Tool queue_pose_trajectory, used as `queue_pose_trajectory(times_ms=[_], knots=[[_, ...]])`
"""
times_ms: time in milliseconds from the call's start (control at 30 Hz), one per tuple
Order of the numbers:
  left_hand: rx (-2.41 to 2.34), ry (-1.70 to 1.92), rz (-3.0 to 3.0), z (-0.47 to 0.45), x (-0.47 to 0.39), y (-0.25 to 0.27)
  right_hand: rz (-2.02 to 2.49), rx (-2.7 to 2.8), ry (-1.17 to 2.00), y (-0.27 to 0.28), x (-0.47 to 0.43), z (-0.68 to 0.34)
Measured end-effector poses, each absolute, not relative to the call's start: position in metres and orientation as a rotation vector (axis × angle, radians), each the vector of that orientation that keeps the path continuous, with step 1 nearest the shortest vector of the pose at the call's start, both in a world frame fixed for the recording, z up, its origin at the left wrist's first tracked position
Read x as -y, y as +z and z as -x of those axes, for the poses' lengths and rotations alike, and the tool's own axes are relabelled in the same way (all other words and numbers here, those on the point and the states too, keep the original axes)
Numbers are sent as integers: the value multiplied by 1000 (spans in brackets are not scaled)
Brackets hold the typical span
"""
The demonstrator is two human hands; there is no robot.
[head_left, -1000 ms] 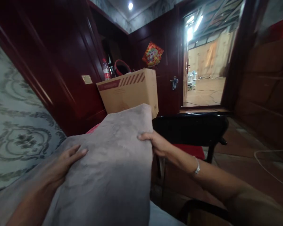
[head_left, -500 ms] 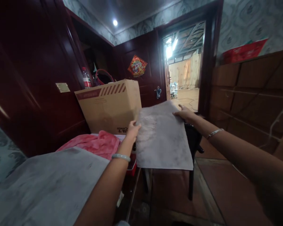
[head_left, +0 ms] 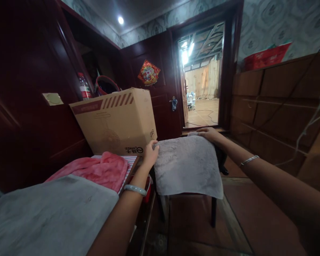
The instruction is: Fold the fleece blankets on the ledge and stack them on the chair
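Note:
A grey plush cloth lies over the seat of a dark chair, its near edge hanging over the front. My left hand is closed on the cloth's far left corner, thumb on top. At the far right corner, my right hand grips the far edge, which is slightly bunched under the fingers. Most of the chair is hidden beneath the cloth. Left of my left forearm, a second grey cloth is spread out, with a pink plush cloth crumpled behind it.
A large cardboard box stands behind my left hand, with a bottle beyond it. A red container sits low beside the chair. Drawers line the right, bearing a red basket. An open doorway lies ahead.
Both hands have lowered the raised grey cloth down onto the chair, and its far edge now lies lower. The view has shifted slightly to the right.

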State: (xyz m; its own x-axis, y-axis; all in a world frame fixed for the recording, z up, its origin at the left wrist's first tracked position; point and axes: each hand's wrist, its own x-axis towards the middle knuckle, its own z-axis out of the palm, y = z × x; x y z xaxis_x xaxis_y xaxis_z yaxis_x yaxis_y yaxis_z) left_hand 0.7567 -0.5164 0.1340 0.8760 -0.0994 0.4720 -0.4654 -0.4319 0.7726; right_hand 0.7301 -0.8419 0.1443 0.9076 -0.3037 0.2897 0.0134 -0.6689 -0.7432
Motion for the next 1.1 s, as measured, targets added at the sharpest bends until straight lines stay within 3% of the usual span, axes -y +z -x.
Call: queue_pose_trajectory(times_ms=[133, 267, 467, 667, 833, 1100], knots=[[415, 465, -2110, -751, 511, 141, 2578, -165, -617, 149, 836, -711], [559, 632, -2263, -743, 507, 150, 2686, 417, -860, 141, 821, -689], [1150, 546, -2588, -741, 524, 146, 2759, 580, -610, 135, 820, -687], [1099, 636, -2671, -754, 531, 136, 2627, 485, -323, 151, 830, -700], [1157, 433, -2656, -755, 526, 145, 2622, 466, -329, 149, 830, -700], [940, 516, -2616, -678, 483, 129, 2631, 442, -363, 143, 828, -697]])
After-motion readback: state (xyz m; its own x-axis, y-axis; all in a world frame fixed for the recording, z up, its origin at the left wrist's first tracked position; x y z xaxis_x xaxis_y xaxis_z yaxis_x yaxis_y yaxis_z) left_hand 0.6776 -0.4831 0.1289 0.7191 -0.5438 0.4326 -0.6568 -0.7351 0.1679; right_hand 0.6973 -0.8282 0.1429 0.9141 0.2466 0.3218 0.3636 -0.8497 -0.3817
